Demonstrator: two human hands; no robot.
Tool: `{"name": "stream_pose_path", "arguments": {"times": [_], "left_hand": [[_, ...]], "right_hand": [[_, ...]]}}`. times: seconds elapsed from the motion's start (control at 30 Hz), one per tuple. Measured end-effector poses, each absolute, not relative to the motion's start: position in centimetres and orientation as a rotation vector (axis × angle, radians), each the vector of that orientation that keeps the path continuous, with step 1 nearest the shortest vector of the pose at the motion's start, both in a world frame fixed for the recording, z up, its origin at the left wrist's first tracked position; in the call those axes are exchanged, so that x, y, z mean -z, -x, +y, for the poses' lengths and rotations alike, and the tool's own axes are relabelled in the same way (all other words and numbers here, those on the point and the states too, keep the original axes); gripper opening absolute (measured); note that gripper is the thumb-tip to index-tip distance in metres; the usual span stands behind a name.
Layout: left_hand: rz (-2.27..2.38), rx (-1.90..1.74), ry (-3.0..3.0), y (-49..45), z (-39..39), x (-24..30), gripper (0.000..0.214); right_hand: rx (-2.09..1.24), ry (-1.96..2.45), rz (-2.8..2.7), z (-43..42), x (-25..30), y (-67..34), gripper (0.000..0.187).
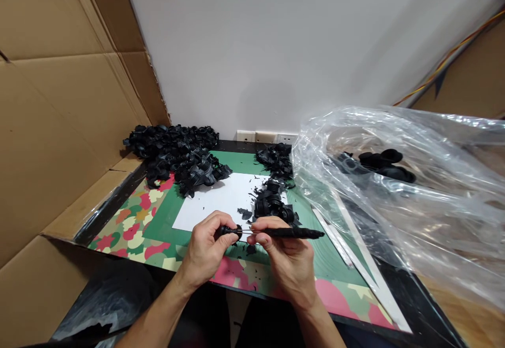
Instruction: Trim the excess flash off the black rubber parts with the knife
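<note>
Black part (238, 231) sits pinched between fingers (228, 240) of the left hand (206, 248), right hand (291, 264) gripping a tool (295, 233).

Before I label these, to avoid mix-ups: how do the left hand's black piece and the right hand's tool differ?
The black piece is short and rounded, while the tool is long and slim. The piece is pinched in the left hand; the tool is held in the right hand, its thin metallic tip at the piece. Both look mostly black.
</note>
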State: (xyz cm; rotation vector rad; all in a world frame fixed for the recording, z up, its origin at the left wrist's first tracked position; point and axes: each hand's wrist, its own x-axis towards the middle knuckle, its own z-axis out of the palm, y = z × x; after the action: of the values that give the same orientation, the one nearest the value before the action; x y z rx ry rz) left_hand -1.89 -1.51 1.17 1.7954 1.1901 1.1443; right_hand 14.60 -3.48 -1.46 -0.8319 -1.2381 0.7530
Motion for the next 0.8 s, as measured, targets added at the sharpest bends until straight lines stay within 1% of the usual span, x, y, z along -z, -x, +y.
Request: {"name": "stream_pose_path", "arguments": {"times": [0.13, 0.33, 0.4, 0.5, 0.57, 0.6, 0.7, 0.8], "left_hand": [[1.2, -1.136, -1.777, 1.8, -1.4, -1.1, 0.008], [1.247, -1.122, -1.685, 1.0, -1.9, -1.1, 0.005], [1.238, -1.093, -1.666, 0.8, -2.2, -1.1, 0.005], [1.22, -1.077, -1.598, 0.9, -2.4, -1.0, 0.003], [1.224, -1.092, -1.524, 1.1, -2.3, -0.9, 0.003], [1.22, -1.096, -1.493, 1.2, -2.2, -0.8, 0.004], [1.2, -1.108, -1.454, 1.5, -1.9, -0.7, 0.007], [1.207, -1.118, -1.47, 1.4, -1.9, -0.6, 0.008]], "right_hand": [[-0.613, 0.823, -1.34, -3.7, 0.8, -14.5, 0.005], [-0.228, 0.874, -1.602, -4.6, 0.2, -13.4, 0.016], [-0.105, 0.899, -1.541, -4.1, 0.6, -13.5, 0.017], [-0.05, 0.97, -1.299, -3.0, 1.0, -14.4, 0.01], [-0.16, 1.035, -1.149, -2.5, 1.0, -15.1, 0.005], [-0.261, 1.064, -1.075, -2.5, 1.0, -15.3, 0.006], [-0.619, 1.077, -0.86, -2.8, 1.2, -15.7, 0.019], [-0.863, 1.011, -0.737, -3.2, 1.6, -15.7, 0.029]]}}
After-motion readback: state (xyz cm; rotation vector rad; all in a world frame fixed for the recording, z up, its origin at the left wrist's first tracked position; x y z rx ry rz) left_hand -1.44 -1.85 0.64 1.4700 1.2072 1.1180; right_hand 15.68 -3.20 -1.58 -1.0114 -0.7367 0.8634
